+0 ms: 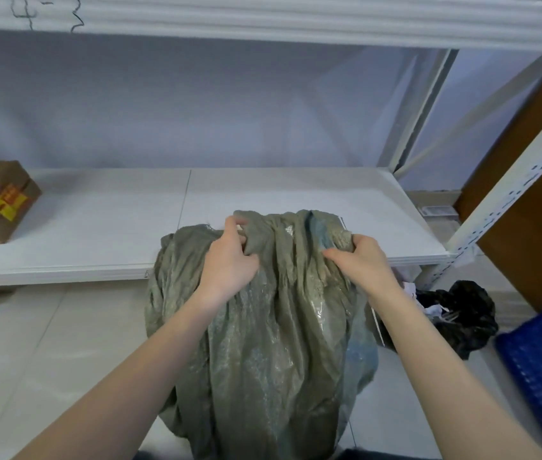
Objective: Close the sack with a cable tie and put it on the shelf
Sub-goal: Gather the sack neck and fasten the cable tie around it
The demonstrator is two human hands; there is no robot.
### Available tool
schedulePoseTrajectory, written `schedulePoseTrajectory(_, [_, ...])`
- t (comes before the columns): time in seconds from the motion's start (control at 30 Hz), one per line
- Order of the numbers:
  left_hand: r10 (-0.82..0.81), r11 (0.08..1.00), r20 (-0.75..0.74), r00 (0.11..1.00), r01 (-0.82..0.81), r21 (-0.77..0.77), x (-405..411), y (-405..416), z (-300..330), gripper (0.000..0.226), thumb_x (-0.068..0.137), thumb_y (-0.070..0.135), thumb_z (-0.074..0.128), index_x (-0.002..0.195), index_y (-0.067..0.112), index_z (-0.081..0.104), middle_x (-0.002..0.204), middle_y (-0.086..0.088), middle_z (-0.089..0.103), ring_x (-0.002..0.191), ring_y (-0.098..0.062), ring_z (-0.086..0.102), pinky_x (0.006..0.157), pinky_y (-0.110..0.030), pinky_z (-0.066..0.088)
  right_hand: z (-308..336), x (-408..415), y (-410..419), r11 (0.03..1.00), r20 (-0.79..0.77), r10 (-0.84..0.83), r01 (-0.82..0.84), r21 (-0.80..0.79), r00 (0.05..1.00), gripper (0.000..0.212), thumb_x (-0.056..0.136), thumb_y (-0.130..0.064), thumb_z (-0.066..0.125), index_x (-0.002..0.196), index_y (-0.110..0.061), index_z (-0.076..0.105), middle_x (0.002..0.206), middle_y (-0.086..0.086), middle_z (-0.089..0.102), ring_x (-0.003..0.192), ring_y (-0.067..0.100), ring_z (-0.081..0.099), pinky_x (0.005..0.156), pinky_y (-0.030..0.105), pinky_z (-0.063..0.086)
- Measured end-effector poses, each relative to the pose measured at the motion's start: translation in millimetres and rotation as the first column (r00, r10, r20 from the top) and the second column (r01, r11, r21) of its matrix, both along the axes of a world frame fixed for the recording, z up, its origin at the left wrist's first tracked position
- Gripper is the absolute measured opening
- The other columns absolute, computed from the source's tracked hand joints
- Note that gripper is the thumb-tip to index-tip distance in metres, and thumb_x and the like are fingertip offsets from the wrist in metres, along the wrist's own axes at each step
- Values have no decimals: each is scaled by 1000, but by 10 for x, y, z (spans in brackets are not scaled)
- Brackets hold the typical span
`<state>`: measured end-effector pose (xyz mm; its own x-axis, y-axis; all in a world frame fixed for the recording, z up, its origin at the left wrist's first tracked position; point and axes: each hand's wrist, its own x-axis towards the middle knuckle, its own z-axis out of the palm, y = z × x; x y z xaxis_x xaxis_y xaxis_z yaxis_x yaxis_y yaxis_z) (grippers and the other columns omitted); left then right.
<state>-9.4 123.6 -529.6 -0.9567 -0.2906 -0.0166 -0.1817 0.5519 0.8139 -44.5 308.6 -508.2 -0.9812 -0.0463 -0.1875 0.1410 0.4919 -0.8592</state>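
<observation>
**Both hands gather the sack's mouth at the shelf edge**

Head view: the grey-green sack (pixel 263 343) stands on the pale floor, directly in front of the white shelf (pixel 296 200), with its bunched top rising level with the shelf's front edge. The woven, slightly shiny fabric hangs in deep folds, so it looks soft and limp, probably a little slick, and will collapse wherever it is not held. The bulging lower half suggests some weight inside. The best hold seems to be the gathered neck just below the rim, where a tie could bite.

The left hand (pixel 228 260) is curled shut over a wad of fabric at the top left, fingers buried in the folds. The right hand (pixel 357 260) clamps the top right corner between thumb and bent fingers. No cable tie is visible. A brown paper bag (pixel 1 207) sits on the shelf's far left, well apart.
</observation>
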Motion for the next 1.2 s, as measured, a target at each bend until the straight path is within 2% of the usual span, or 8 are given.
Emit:
schedulePoseTrajectory(0.1, [75, 931, -61, 995, -48, 363, 13, 33, 178, 63, 82, -7, 55, 134, 21, 34, 97, 4, 54, 79, -12, 58, 57, -20, 47, 59, 96, -59, 993, -99, 32, -43, -110, 995, 23, 83, -12, 55, 105, -12, 57, 96, 9, 67, 85, 22, 63, 74, 32, 48])
schedulePoseTrajectory(0.27, [73, 594, 12, 997, -53, 803, 75, 118, 393, 52, 77, 4, 68, 126, 5, 51, 104, -11, 71, 91, -24, 69, 75, -34, 54, 142, 208, -124, 947, -177, 131, -176, -269, 975, 42, 81, 5, 50, 109, -25, 55, 97, -5, 68, 92, 13, 66, 87, 38, 53])
schedulePoseTrajectory(0.4, [-132, 686, -86, 988, 153, 711, 165, 205, 533, 40, 80, 32, 73, 117, 19, 64, 107, 3, 74, 102, -15, 69, 87, -30, 55, 156, 292, -183, 920, -254, 207, -277, -279, 945, 53, 78, 11, 47, 119, -23, 51, 113, -2, 65, 108, 13, 60, 97, 33, 46])
schedulePoseTrajectory(0.63, [80, 749, -231, 970, 95, 656, 181, 290, 559, 30, 76, -5, 71, 101, 12, 68, 94, -1, 76, 86, -12, 72, 70, -22, 58, 129, 339, -240, 893, -237, 317, -373, -252, 918, 26, 77, -6, 66, 88, -16, 46, 85, -3, 51, 82, 10, 53, 75, 29, 43])
schedulePoseTrajectory(0.83, [96, 712, -282, 955, 132, 690, 183, 305, 611, 41, 76, -19, 60, 107, 8, 62, 93, -2, 73, 86, -13, 72, 70, -24, 57, 135, 310, -298, 922, -111, 205, -229, -311, 973, 70, 66, -39, 79, 118, -16, 38, 108, -12, 56, 105, 3, 55, 86, 21, 44])
schedulePoseTrajectory(0.97, [-6, 629, -143, 990, 114, 769, 231, 358, 550, 32, 84, 15, 65, 116, 16, 64, 109, -2, 73, 104, -18, 68, 95, -36, 51, 139, 358, -375, 843, -73, 324, -323, -430, 943, 67, 73, -27, 76, 130, -20, 41, 122, -10, 60, 112, 0, 57, 95, 20, 46])
schedulePoseTrajectory(1.1, [-92, 549, -29, 995, 75, 832, 236, 360, 544, 40, 92, 48, 45, 115, 24, 66, 115, -1, 71, 109, -16, 66, 102, -37, 45, 184, 398, -338, 788, -74, 345, -331, -519, 936, 31, 76, -13, 74, 100, -28, 61, 102, -11, 71, 93, 0, 67, 82, 16, 53])
schedulePoseTrajectory(1.2, [-59, 851, -135, 989, 120, 511, 213, 348, 586, 40, 96, 46, 37, 114, 24, 64, 118, 8, 65, 110, -3, 59, 101, -21, 40, 182, 382, -338, 831, -91, 238, -251, -496, 967, 20, 76, -9, 73, 87, -23, 63, 81, -14, 73, 78, -1, 69, 74, 15, 55])
